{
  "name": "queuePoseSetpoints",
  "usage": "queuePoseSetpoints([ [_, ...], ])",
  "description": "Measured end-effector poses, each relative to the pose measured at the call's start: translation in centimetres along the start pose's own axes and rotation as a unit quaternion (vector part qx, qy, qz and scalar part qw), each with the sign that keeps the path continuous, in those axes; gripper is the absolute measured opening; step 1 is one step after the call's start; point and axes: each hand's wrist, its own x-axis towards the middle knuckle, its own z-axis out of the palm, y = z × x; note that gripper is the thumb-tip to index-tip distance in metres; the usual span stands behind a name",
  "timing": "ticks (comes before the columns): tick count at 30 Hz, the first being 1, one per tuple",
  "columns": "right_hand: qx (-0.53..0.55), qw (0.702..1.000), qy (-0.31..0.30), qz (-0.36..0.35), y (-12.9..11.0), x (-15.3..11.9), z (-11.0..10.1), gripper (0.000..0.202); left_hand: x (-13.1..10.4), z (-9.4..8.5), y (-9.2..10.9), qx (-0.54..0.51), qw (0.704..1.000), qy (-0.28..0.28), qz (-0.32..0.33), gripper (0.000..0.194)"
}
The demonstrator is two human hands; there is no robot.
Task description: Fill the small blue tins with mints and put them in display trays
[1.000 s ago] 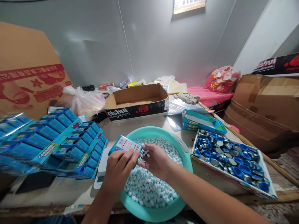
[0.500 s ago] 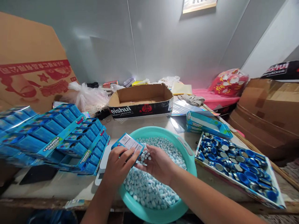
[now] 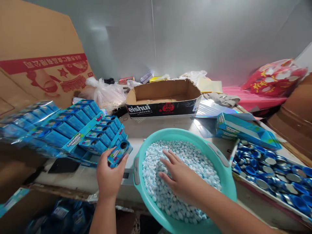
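My left hand [image 3: 109, 178] grips a small blue printed carton [image 3: 120, 152] with a dark round hole, left of a turquoise basin [image 3: 230, 185]. The basin holds many small pale blue and white candies [image 3: 197, 154]. Over them, my right hand [image 3: 180, 175] lies palm down with its fingers spread, its fingertips at the candies. Just beyond the carton stand display trays [image 3: 74, 139] filled with similar blue cartons [image 3: 69, 130]. A white flat device [image 3: 129, 172] is partly visible between my left hand and the basin.
An open cardboard tray [image 3: 162, 109] stands behind the basin. To the right are a blue display box [image 3: 246, 130] and a tray of shiny blue-rimmed discs [image 3: 270, 174]. A large carton [image 3: 46, 42] rises at the left; blue packages [image 3: 65, 214] lie below the table edge.
The carton has moved left from above the basin and tipped to show its hole. My right hand, which held candies against it, has lowered to the candies and spread. The view has shifted left.
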Motion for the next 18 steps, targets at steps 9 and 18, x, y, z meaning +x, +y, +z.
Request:
queuePoseSetpoints([
  [9,-0.125,0.983,-0.115,-0.071,-0.8,0.0,0.2,0.060,1.0,2.5,-2.6,0.039,0.993,-0.066,-0.085,0.056],
  [18,-0.153,0.981,-0.099,-0.058,-0.7,0.6,0.1,0.023,-2.3,-3.3,-5.0,0.074,0.965,0.199,0.152,0.037],
])
